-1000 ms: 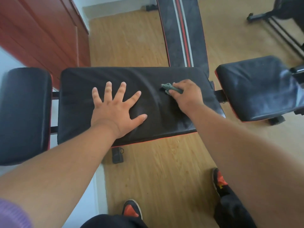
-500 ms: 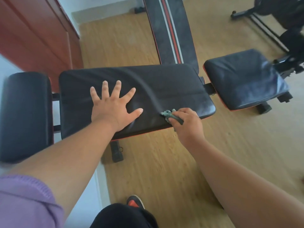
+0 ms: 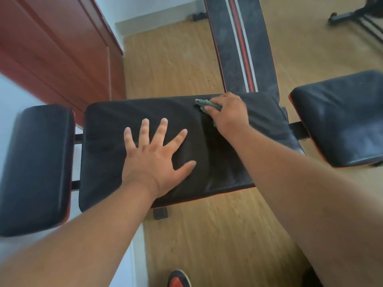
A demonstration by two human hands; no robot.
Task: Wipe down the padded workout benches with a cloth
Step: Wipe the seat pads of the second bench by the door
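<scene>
A black padded bench section with a red lower edge lies across the middle of the view. My left hand rests flat on it, fingers spread, holding nothing. My right hand presses a small grey-green cloth against the pad near its far edge. Only a bunched corner of the cloth shows past my fingers. Another black pad sits to the left, and a third pad to the right.
A long black bench board with red and white stripes runs away from the middle pad. A red-brown cabinet stands at the left. Black equipment legs cross the wooden floor at top right. My shoe is below.
My right hand has swept the cloth from the pad's near edge back up to its far edge. My left hand has stayed flat on the pad.
</scene>
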